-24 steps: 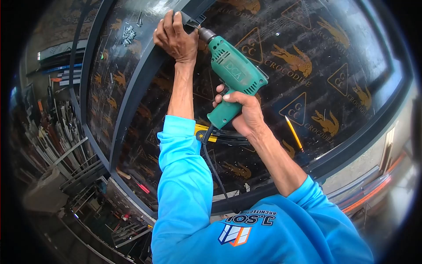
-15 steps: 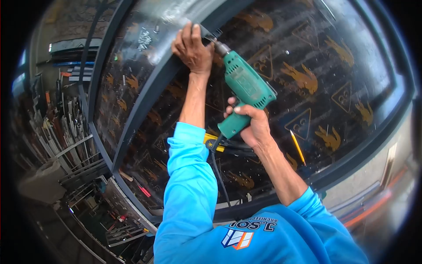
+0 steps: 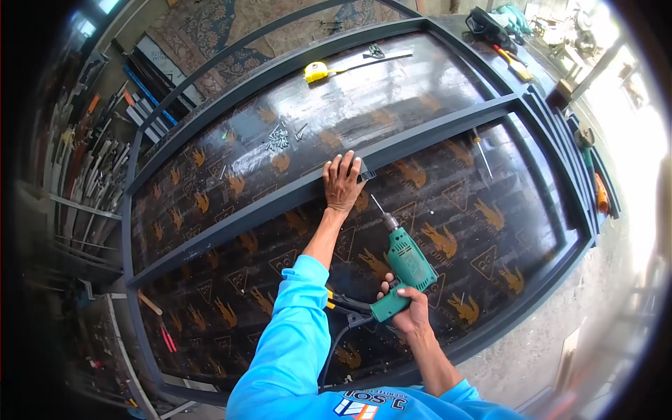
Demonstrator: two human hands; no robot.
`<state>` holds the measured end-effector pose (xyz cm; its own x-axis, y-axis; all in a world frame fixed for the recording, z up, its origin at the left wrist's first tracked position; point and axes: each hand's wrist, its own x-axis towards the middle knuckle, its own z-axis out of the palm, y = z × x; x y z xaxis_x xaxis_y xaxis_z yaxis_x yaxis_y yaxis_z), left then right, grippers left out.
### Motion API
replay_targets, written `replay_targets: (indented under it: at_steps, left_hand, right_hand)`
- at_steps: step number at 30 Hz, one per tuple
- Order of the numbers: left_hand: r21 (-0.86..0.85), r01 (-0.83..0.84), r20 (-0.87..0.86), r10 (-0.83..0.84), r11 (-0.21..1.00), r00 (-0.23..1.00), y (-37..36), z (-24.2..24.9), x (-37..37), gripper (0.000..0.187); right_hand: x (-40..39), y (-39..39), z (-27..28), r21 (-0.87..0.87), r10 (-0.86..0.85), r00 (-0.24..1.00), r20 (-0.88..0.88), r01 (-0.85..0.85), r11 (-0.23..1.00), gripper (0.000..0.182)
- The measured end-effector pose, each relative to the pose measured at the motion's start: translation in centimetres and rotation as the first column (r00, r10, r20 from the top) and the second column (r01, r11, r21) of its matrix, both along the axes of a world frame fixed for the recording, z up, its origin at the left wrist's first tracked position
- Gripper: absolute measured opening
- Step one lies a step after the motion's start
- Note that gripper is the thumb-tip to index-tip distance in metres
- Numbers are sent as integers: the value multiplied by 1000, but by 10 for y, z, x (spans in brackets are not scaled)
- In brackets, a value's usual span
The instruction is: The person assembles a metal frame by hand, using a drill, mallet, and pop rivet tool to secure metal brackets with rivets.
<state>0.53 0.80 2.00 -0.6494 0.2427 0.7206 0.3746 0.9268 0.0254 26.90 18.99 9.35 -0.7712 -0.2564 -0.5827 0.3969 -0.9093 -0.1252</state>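
Observation:
My right hand (image 3: 411, 312) grips the handle of a green power drill (image 3: 409, 262). The drill's bit (image 3: 376, 202) points up and left and is apart from the bar. My left hand (image 3: 343, 183) is wrapped over the dark grey metal bar (image 3: 280, 203) that runs across the frame. Beside its fingertips, a small dark bracket (image 3: 367, 175) sits against the bar; my fingers partly hide it. A black cord (image 3: 333, 353) hangs from the drill handle. Something yellow and black (image 3: 332, 299) lies partly behind my left sleeve.
Loose screws (image 3: 278, 138) lie in a pile on the dark printed board (image 3: 210, 329) beyond the bar. A yellow tape measure (image 3: 316, 71), a screwdriver (image 3: 483, 154), red-handled pliers (image 3: 168, 339) and a paintbrush (image 3: 514, 64) lie around. Metal lengths (image 3: 84, 168) are stacked at left.
The drill has drawn back from the bracket toward me, leaving a gap at the bit. My left hand stays on the bar. The view has shifted, showing more of the far side.

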Motion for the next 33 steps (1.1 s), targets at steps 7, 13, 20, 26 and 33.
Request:
replay_targets:
  at_steps: [7, 13, 20, 26, 33]
  left_hand:
    - [426, -149, 344, -7, 892, 939, -31, 46, 107, 67]
    - [333, -794, 769, 341, 508, 540, -139, 45, 311, 66]
    - [78, -811, 672, 570, 580, 473, -208, 41, 372, 87]
    - [134, -231, 407, 159, 964, 899, -108, 77, 162, 80]
    - [-70, -86, 756, 109, 994, 645, -15, 92, -1, 81]
  right_hand:
    - [85, 70, 31, 19, 28, 1000, -12, -28, 999, 54]
    - [109, 72, 32, 19, 79, 995, -58, -78, 997, 53]
    - [39, 6, 14, 99, 63, 985, -161, -48, 994, 47]
    - [-25, -46, 2, 80, -96, 983, -156, 109, 991, 42]
    - [-46, -55, -17, 124, -165, 980, -113, 178, 976, 46]
